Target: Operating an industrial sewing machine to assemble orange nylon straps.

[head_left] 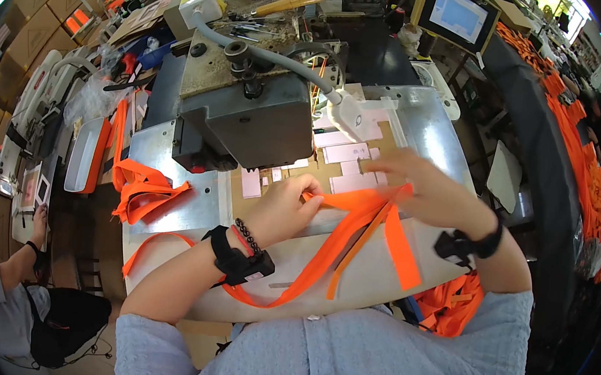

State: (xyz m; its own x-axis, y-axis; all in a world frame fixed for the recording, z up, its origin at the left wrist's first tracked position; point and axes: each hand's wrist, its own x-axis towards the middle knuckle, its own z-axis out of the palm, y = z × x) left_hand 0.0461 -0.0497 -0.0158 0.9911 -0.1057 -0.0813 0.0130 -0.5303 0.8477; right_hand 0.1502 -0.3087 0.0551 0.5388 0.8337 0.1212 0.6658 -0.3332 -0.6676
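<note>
Pale worktable, dark sewing machine toward its far side, orange strap held over the near side. Right hand is kinda blurry but gripping it, one finger poking left; left hand has fingers pinched tight on it.

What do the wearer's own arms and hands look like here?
The left hand and right hand are ungloved. Each wrist wears a black band with a boxy black unit; the left adds a dark beaded bracelet and a thin red band. The light blue, textured sleeves end near the elbows.
</note>
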